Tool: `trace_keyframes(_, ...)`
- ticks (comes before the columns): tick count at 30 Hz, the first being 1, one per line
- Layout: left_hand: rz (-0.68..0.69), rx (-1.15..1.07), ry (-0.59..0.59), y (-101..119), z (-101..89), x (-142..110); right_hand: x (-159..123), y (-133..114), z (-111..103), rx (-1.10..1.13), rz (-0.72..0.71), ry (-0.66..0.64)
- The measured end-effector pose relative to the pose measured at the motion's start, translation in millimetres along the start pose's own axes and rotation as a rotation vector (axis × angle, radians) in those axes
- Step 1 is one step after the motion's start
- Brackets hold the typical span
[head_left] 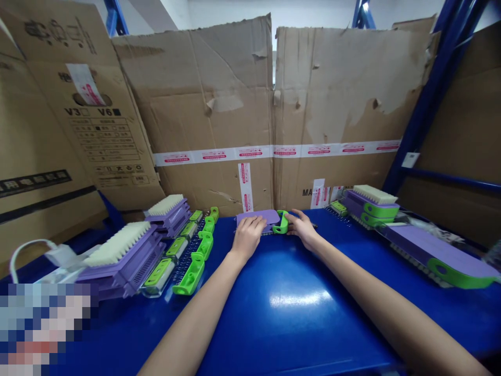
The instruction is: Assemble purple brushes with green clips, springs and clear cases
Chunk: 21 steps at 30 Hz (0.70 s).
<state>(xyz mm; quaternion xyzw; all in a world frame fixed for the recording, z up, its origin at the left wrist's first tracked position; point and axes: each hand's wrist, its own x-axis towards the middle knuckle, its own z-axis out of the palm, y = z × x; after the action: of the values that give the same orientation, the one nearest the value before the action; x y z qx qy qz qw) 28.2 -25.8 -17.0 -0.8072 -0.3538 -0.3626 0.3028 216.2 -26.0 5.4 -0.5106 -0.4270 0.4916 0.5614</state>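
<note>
At the far middle of the blue table lies a purple plastic brush body (pixel 268 215), its flat side up, with what looks like a pale bristle edge beneath. My left hand (pixel 249 234) grips its left part, fingers bent over the top; the thumb is hidden. A bright green end piece (pixel 281 223) sits at the right end of the purple body. My right hand (pixel 302 228) holds this green piece from the right between thumb and fingers, with one finger extended. Whether the green piece is fully joined to the body I cannot tell.
To the left stand stacked purple brush parts (pixel 117 256) with cream bristles, a row of green-and-clear pieces (pixel 160 272) and several green end pieces (pixel 191 277). More brushes (pixel 442 250) lie right. Cardboard sheets (pixel 203 115) wall the back. A white plug and cable (pixel 58 253) sit far left.
</note>
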Motion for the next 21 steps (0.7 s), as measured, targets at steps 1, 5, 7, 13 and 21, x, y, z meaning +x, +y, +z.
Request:
trace_keyframes(1, -0.001, -0.008, -0.003, 2.4, -1.9, 1.0, -1.0, 0.2, -0.5, 0.013, 0.004, -0.008)
trace_keyframes(5, -0.034, -0.058, -0.023, 10.2, -8.3, 4.4, -4.3, 2.5, -0.1, 0.045, 0.022, -0.03)
trace_keyframes(7, -0.046, -0.089, -0.042, 12.0, -10.0, 5.2, -5.4, 3.0, 0.4, 0.04, 0.01, -0.027)
trace_keyframes(13, -0.048, -0.046, -0.07, 11.9, -9.1, 5.1, -7.9, -0.1, 0.0, 0.068, 0.026, -0.004)
trace_keyframes(21, -0.048, 0.04, -0.172, 17.0, -10.9, 7.2, -11.8, -3.0, 1.2, 0.023, 0.058, -0.01)
